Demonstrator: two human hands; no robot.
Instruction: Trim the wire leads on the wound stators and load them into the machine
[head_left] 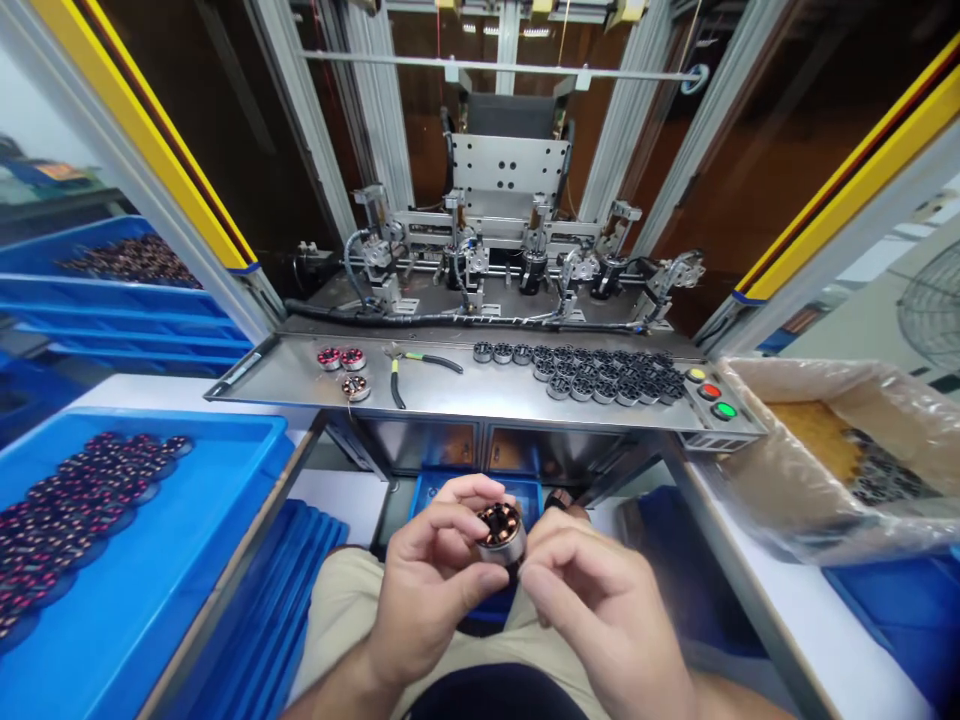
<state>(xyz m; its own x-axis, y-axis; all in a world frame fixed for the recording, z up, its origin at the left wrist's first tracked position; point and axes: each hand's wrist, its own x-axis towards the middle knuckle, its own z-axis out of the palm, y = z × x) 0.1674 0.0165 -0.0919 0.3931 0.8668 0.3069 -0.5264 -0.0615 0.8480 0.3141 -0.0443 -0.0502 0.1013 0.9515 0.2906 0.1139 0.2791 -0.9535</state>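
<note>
My left hand [439, 570] grips a wound motor stator [501, 535] by its rim, between thumb and fingers. Copper coils and black insulation face up inside its silver ring. Close against the stator's right side, my right hand [592, 590] has thumb and forefinger pinched together. Whatever is in that pinch is too small to make out. On the metal ledge ahead lie two stators with red windings [340, 358] and one copper-wound stator [355, 387]. Cutting pliers [420, 365] with green and black handles lie spread beside them. Rows of black-topped stator cores [600, 372] stand to the right.
Winding machinery [495, 255] stands behind the ledge [480, 395]. Yellow, red and green buttons [710, 392] sit at its right end. A blue tray [255, 440] of wound stators is at left, and a plastic-lined box [780, 500] of cores at right. Blue trays [262, 610] are stacked below.
</note>
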